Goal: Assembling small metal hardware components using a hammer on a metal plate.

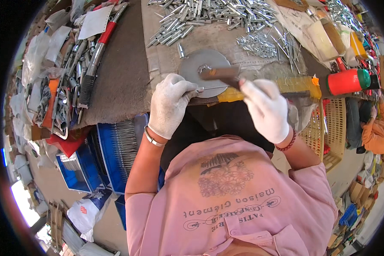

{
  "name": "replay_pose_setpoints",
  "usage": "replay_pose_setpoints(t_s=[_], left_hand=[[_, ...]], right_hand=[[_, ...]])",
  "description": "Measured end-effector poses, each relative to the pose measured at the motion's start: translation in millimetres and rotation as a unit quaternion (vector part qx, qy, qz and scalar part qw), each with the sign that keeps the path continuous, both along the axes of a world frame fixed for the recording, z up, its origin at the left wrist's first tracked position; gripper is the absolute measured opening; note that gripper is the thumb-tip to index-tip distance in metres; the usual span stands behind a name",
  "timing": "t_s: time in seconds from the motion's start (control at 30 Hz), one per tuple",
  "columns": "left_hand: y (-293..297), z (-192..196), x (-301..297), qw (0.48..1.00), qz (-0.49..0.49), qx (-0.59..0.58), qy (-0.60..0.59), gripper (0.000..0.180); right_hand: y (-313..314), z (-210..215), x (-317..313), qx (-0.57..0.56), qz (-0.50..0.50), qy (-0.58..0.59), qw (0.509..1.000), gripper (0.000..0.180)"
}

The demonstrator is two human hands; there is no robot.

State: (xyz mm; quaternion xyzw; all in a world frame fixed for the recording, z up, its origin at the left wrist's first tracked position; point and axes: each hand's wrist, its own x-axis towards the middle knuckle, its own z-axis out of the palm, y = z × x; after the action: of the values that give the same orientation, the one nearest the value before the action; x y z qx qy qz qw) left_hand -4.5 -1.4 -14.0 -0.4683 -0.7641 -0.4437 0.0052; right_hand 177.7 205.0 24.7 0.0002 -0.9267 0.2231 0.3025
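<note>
My left hand (171,102), in a white knit glove, pinches a thin metal rod (214,88) at the near edge of a round grey metal disc (190,66). My right hand (266,109), gloved the same way, is closed around a hammer whose brown head (217,73) hangs over the disc, slightly blurred. Part of the disc and whatever lies under the hammer head are hidden. A short metal tube (181,50) stands apart just beyond the disc's left side.
Metal tubes (179,21) are heaped at the back, with small pins (258,45) and long rods (291,53) nearby. Tools (91,70) crowd the left. A red-green cylinder (347,82) lies at right. Blue crates (115,149) and a yellow basket (335,128) stand below. A person in orange (379,132) is far right.
</note>
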Motion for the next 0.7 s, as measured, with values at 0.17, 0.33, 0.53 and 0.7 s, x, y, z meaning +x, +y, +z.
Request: replay_pose_setpoints(t_s=[0.17, 0.33, 0.53, 0.7], left_hand=[[6.2, -5.2, -15.5, 0.999, 0.007, 0.004, -0.047, 0.016], [-24.9, 1.6, -12.3, 0.998, 0.033, -0.008, 0.047, 0.008], [0.1, -32.4, 2.5, 0.996, 0.014, 0.081, 0.026, 0.004], [4.9, -31.0, 10.7, 0.998, 0.040, 0.041, 0.009, 0.012]], right_hand=[[2.7, -13.9, -13.9, -0.004, -0.001, -0.157, 0.988, 0.050], [0.4, 8.1, -57.7, -0.127, 0.070, -0.118, 0.982, 0.046], [40.3, -32.7, -43.7, 0.139, -0.014, -0.169, 0.976, 0.043], [11.8, -16.9, -35.4, -0.009, 0.030, -0.224, 0.974, 0.017]])
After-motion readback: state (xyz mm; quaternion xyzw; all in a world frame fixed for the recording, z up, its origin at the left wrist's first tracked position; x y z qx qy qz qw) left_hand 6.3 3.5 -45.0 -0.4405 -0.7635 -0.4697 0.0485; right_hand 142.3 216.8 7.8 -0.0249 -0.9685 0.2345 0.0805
